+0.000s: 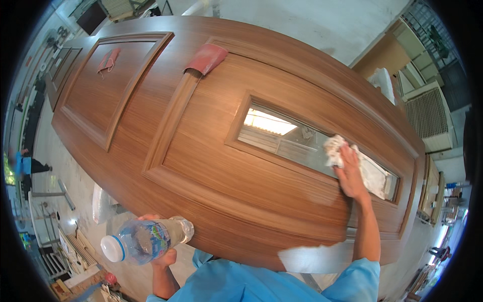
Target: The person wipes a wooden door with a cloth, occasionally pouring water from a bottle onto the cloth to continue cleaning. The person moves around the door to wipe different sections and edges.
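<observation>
- A big brown wooden door [211,166] is laid flat, with sunken panels and a long glass window [297,143] in it.
- A white cloth [336,151] is pressed on the glass by the right hand [349,173], whose fingers are kept flat and close together.
- A clear plastic bottle [146,239] with a white cap is gripped by the left hand [163,256], held near the door's lower edge.
- Two red rags are seen on the far part of the door: one [206,58] on the middle rail, one [108,60] in a panel.
- A grey concrete floor [322,22] is seen around the door.
- A white metal unit with a grille [427,118] is seen at the right.
</observation>
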Action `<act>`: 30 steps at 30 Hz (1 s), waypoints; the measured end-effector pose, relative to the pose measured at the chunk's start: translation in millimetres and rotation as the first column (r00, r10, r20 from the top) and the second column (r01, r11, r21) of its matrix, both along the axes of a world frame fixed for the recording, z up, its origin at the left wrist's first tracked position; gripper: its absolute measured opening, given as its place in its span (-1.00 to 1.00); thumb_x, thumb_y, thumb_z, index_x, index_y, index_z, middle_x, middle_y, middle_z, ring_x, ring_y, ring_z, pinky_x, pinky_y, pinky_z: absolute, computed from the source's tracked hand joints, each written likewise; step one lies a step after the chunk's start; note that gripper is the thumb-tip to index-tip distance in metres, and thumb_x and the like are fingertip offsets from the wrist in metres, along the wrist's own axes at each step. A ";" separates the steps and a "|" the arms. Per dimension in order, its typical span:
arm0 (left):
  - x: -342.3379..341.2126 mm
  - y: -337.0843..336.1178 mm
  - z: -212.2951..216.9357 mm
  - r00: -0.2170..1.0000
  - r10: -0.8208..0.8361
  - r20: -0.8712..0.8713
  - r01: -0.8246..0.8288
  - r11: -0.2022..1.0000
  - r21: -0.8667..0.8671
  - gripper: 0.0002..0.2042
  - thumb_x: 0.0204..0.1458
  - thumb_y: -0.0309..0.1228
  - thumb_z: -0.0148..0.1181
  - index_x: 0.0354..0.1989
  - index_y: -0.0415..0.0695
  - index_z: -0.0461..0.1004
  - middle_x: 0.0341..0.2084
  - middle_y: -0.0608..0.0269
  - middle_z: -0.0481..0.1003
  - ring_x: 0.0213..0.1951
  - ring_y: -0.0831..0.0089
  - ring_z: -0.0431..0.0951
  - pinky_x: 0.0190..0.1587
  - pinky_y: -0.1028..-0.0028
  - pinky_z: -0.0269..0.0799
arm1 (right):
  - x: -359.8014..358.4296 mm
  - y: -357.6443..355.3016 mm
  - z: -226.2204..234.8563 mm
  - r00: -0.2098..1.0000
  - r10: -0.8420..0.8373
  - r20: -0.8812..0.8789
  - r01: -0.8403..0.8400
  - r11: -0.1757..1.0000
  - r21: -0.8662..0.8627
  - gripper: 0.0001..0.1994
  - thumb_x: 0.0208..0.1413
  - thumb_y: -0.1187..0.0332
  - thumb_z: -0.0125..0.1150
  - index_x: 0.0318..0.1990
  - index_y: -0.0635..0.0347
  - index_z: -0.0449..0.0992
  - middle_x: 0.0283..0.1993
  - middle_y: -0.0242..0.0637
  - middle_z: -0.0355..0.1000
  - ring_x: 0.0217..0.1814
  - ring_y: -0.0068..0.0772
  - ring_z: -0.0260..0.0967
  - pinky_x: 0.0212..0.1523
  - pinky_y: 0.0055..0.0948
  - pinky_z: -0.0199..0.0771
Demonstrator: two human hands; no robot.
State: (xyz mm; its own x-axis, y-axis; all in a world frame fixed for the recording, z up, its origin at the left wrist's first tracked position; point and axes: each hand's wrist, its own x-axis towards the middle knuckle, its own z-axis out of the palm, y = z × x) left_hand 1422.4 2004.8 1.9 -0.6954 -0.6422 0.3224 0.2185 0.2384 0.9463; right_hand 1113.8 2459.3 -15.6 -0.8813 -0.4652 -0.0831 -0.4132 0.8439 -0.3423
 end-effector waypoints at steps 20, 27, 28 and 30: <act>-243.8 14.6 99.7 0.857 -0.089 0.508 0.487 -0.185 -0.853 -0.32 -0.34 -0.40 0.47 0.11 -0.09 0.42 -0.17 0.22 0.49 -0.16 0.23 0.47 -0.08 0.28 0.42 | 27.8 46.9 13.6 0.663 -0.657 -0.358 0.735 0.663 0.145 -0.44 0.20 0.03 0.21 0.22 0.23 0.43 0.42 0.13 0.18 0.51 0.18 0.00 0.42 0.23 -0.05; -254.0 9.5 97.8 0.857 -0.085 0.509 0.505 -0.064 -0.861 -0.34 -0.36 -0.43 0.46 0.09 -0.10 0.45 -0.17 0.23 0.52 -0.16 0.23 0.51 -0.08 0.30 0.45 | 37.5 -6.0 7.6 0.868 -0.488 -0.092 0.485 0.873 -0.057 -0.54 0.30 0.14 0.05 0.14 0.39 0.44 0.32 0.31 0.23 0.44 0.28 0.08 0.42 -0.01 0.11; -252.2 9.0 98.4 0.855 -0.097 0.510 0.512 -0.003 -0.859 -0.35 -0.36 -0.43 0.46 0.08 -0.10 0.46 -0.17 0.23 0.53 -0.16 0.22 0.52 -0.08 0.30 0.46 | 39.9 -37.1 4.8 0.927 -0.350 -0.137 0.336 0.935 -0.114 -0.58 0.30 0.19 0.06 0.11 0.40 0.46 0.32 0.32 0.23 0.42 0.30 0.12 0.40 -0.03 0.16; -247.3 11.6 98.8 0.868 -0.078 0.491 0.497 0.108 -0.861 -0.36 -0.36 -0.43 0.45 0.07 -0.12 0.47 -0.18 0.21 0.54 -0.17 0.19 0.53 -0.09 0.28 0.48 | 39.0 -102.8 -0.9 0.973 -0.061 -0.220 0.023 0.985 -0.172 -0.56 0.22 0.31 0.09 0.18 0.40 0.41 0.36 0.30 0.19 0.47 0.25 0.07 0.49 -0.06 0.04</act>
